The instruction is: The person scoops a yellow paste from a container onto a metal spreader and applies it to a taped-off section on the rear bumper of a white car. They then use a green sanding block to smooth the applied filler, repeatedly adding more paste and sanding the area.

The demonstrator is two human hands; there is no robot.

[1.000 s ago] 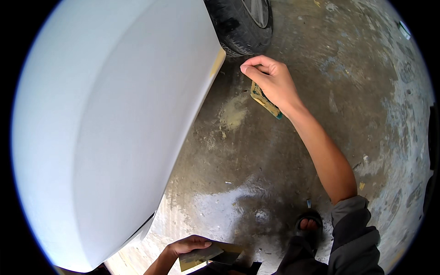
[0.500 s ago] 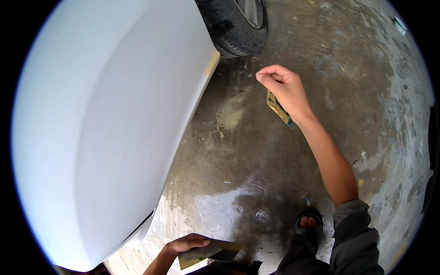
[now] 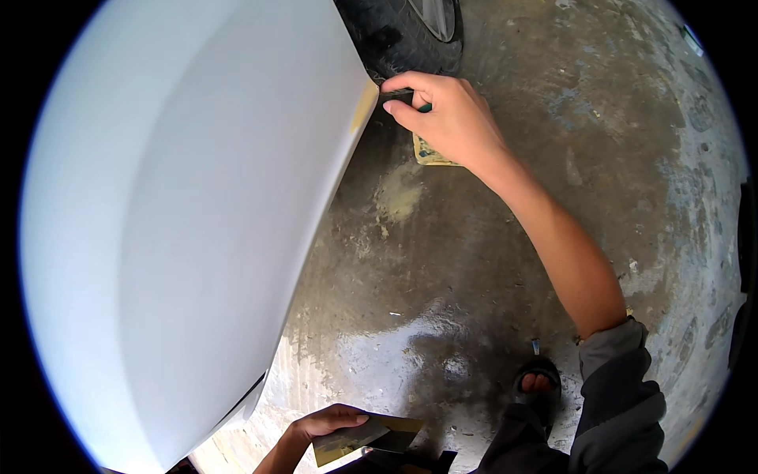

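My right hand reaches to the edge of a pale car body panel, close by the wheel arch. Thumb and forefinger are parted near a yellow filler patch on that edge; I cannot tell whether the fingertip touches it. Held in the palm by the other fingers is a green putty spreader caked with yellow putty, partly hidden by the hand. Down by the lower edge, my left hand grips a flat plate smeared with grey and yellow, thumb on top.
A black tyre stands just beyond the panel's corner. Stained concrete floor lies to the right, with a dried yellow smear and a wet, shiny patch. My sandalled foot is at the lower right.
My right hand has moved left and up to the panel edge, carrying the spreader. Its thumb and forefinger, pinched before, are now apart. The left hand has barely shifted.
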